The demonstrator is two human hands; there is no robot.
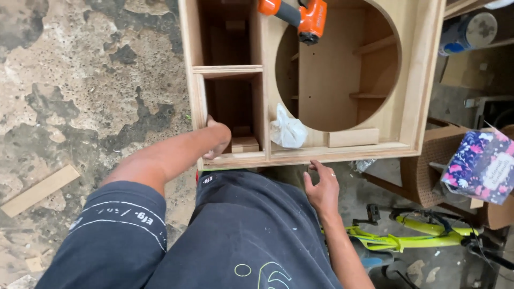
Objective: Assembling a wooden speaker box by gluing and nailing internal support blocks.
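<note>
A light wooden cabinet (423,64) with a large round opening and two small left compartments lies in front of me. My left hand (217,140) grips the cabinet's near left corner, with fingers curled inside the lower compartment. My right hand (323,187) rests with spread fingers against the underside of the near edge and holds nothing. A small wooden block (244,144) sits in the lower compartment beside my left hand. A white crumpled plastic bag (287,129) lies on the front panel next to a flat wooden block (353,137). An orange and black power tool (300,15) rests at the top.
Rough, stained concrete floor (80,91) spreads to the left, with a wooden strip (40,190) lying on it. A yellow-green bicycle frame (412,233) lies at lower right. A wicker stool (433,166) and a floral-patterned bag (482,166) stand at the right. A can (471,32) sits at upper right.
</note>
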